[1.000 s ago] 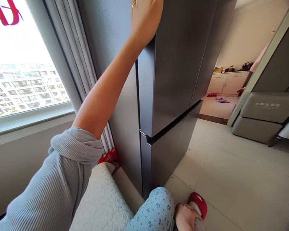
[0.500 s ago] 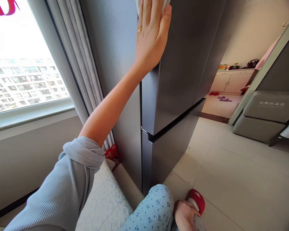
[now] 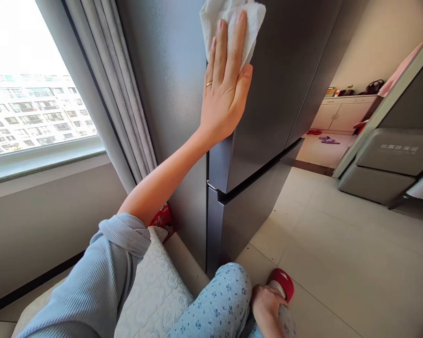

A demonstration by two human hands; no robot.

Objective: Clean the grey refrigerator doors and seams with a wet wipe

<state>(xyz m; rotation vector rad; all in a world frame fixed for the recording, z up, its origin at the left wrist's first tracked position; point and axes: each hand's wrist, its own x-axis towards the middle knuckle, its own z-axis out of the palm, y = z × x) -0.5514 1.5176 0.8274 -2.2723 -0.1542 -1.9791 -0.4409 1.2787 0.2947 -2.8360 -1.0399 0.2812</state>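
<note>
My left hand [image 3: 223, 96] presses a white paper towel [image 3: 232, 30] against the front corner of a dark grey refrigerator [image 3: 267, 80]. Its fingers lie stretched over the towel, and a gold ring shows on one of them. The towel spreads past the fingertips onto the upper door. Lower down, my right hand [image 3: 267, 303] rests on my bent knee, above a red slipper [image 3: 282, 283]. Its fingers are laid over the knee and partly hidden, with nothing seen in them.
A quilted cover [image 3: 158, 281] lies beside my leg, and a red package [image 3: 163, 218] sits behind it near the grey curtain [image 3: 109, 84]. The window is at left. Grey storage bins [image 3: 383, 159] stand at right on the tiled floor. Purple slippers [image 3: 329, 140] lie in the doorway beyond.
My left hand has slid down the refrigerator's corner with the paper towel, and more of the towel shows. My right hand stays on the knee.
</note>
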